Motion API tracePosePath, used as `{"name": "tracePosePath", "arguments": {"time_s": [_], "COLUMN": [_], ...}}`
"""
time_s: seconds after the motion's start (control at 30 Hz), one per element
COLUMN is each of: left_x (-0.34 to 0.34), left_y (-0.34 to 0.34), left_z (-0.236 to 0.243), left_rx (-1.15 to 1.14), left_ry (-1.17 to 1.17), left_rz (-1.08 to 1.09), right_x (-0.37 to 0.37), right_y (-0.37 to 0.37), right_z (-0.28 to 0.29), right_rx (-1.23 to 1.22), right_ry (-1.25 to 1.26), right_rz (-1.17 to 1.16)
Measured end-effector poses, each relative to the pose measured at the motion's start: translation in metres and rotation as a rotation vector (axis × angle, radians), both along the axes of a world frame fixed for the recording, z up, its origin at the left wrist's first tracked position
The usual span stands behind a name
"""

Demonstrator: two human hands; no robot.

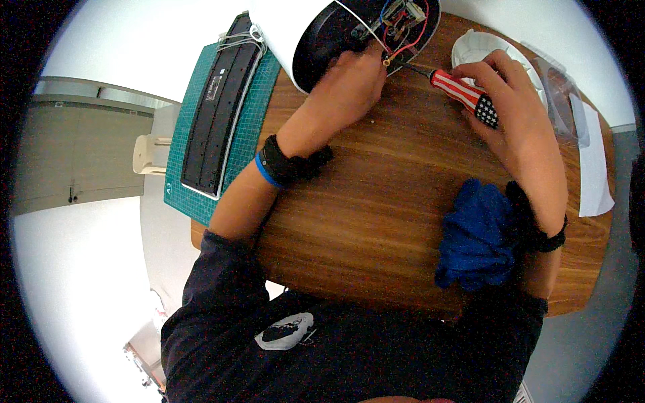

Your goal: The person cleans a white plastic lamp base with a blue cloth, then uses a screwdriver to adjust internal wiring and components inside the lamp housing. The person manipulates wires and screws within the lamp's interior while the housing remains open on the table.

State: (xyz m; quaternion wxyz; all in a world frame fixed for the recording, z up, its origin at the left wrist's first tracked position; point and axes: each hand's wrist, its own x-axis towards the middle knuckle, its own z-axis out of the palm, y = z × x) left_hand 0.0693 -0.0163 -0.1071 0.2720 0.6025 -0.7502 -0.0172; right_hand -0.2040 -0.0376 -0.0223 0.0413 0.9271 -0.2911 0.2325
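A white rounded appliance housing [285, 33] lies on its side at the far edge of the table, its dark open end facing me. Inside show red and blue wires [426, 30] and a small metal-and-board part [405, 17]. My left hand [353, 87] reaches to the rim of that opening, fingers closed together; their tips are partly hidden. A small brass ring terminal [387, 62] sits just beside them. My right hand [514, 101] grips a screwdriver [457, 91] by its red-and-white striped, starred handle. The shaft points left into the opening, its tip near the ring terminal.
At left a black-and-white keyboard [218, 107] with a coiled cable lies on a green cutting mat [178, 181]. A crumpled blue cloth [478, 235] rests by my right forearm. A white round cover [490, 43], clear plastic packaging [564, 101] and paper [594, 161] lie right.
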Motion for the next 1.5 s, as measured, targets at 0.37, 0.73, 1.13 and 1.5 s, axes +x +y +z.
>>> {"name": "tracePosePath", "arguments": {"time_s": [0.37,0.73,1.13,1.5], "left_x": [0.005,0.005,0.005,0.005], "left_y": [-0.005,-0.007,-0.004,-0.007], "left_z": [-0.006,-0.006,-0.007,-0.009], "left_rx": [-0.029,-0.019,-0.045,-0.005], "left_ry": [-0.026,-0.013,-0.009,0.022], "left_rz": [-0.043,-0.053,-0.04,-0.024], "right_x": [0.001,0.001,-0.001,0.002], "right_y": [0.006,0.005,0.005,0.008], "right_z": [-0.004,0.0,-0.01,-0.001], "right_rx": [0.414,0.247,0.314,0.235], "right_ry": [0.152,-0.03,0.033,0.051], "right_rz": [-0.175,-0.043,-0.026,-0.056]}}
